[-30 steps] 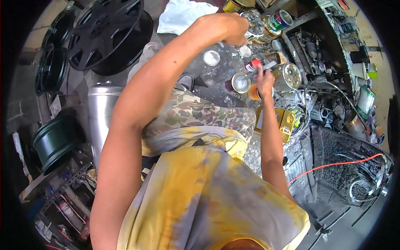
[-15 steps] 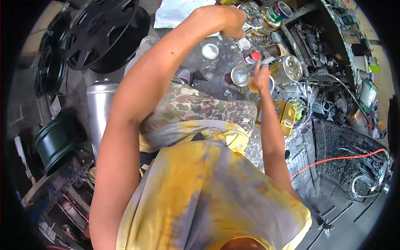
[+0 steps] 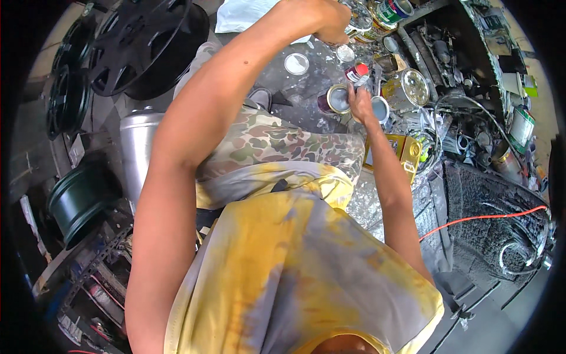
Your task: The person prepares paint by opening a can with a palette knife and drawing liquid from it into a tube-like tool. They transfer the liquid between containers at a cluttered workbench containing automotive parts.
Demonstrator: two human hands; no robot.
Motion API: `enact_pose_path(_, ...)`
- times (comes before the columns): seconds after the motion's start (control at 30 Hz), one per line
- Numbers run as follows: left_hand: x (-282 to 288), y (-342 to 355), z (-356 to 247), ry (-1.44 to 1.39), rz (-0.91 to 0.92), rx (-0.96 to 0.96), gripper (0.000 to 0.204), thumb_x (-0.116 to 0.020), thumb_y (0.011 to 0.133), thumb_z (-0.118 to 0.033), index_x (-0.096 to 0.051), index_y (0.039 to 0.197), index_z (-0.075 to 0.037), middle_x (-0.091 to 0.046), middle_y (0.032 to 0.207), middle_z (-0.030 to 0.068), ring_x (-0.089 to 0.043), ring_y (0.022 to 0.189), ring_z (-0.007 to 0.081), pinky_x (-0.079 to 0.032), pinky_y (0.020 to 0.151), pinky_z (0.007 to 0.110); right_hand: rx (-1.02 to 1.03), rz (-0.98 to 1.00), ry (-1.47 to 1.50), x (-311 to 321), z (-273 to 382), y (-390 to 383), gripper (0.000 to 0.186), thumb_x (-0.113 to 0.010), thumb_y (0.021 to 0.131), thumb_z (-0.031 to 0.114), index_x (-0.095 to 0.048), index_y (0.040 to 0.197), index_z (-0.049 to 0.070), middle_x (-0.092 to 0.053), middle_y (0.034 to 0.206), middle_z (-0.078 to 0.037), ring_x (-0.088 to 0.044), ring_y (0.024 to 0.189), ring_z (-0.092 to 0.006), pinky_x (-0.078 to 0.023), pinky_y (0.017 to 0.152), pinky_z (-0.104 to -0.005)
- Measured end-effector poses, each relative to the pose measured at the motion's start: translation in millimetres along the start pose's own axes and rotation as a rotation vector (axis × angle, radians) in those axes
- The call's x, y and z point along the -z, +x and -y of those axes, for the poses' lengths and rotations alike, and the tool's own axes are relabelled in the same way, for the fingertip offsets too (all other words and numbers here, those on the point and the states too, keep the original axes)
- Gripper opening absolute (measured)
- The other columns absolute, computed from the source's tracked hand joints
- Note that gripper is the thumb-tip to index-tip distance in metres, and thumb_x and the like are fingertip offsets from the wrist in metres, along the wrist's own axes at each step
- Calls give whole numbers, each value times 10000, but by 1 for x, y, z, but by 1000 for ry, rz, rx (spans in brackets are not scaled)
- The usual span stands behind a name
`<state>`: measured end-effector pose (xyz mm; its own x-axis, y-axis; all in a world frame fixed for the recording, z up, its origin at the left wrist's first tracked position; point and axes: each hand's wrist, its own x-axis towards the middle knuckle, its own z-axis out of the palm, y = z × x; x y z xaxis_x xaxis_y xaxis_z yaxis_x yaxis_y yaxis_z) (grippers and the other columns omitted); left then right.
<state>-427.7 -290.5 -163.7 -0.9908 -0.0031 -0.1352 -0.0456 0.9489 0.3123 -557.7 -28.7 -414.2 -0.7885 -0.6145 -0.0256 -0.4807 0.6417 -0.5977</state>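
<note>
The maroon tin and open cup flank the right hand on the floor, likely for easy reach, though whether its fingers, or those of the left hand by the round can, grip anything I can't tell

On the floor, the right hand is between a tin on its left and a pot on its right, with a bottle just beyond it and a large can farther right. The left hand is at the far side, beside a container, with a lid nearer and to its left. A wheel lies far left, a tank nearer, and a hose near right.
</note>
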Motion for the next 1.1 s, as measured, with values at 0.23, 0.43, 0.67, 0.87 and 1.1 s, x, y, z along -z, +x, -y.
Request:
enact_pose_path(0.23,6,-6,-4,53,82,85,407,-638,888,-338,-743,1043,24,-712,1081,256,-691,1047,391,-545,900,462,-141,119,189,37,32,17,514,-520,1035,395,-633,944,-98,-693,795,-288,-709,805,-437,-534,763,-520)
enact_pose_path(0.43,4,5,-12,49,61,35,435,-647,886,-360,-738,1056,30,-709,1106,251,-686,1066,383,-540,913,458,125,-103,-211,-17,-46,-7,517,-515,1041,415,-637,967,-81,-710,736,-230,-736,720,-332,-561,689,-448)
enact_pose_path(0.67,3,-8,-1,0,19,60,430,-644,882,-358,-741,1023,37,-718,1079,244,-693,1052,384,-546,902,460,-236,-85,205,34,27,12,593,-497,1037,463,-650,870,-84,-716,676,-174,-718,607,-255,-573,636,-417)
enact_pose_path(0.87,3,8,-8,72,109,88,413,-637,893,-355,-745,1043,13,-713,1100,249,-688,1073,376,-542,908,464,-36,-135,15,6,8,-15,510,-525,1038,406,-614,918,-82,-687,676,-214,-718,696,-353,-546,682,-455)
enact_pose_path(1.1,3,-6,-2,-15,77,66,403,-669,883,-368,-751,1051,-11,-725,1087,222,-694,1055,369,-545,901,461,-214,-127,169,25,17,-9,524,-525,1036,405,-635,887,-85,-695,727,-249,-708,711,-404,-539,706,-495)
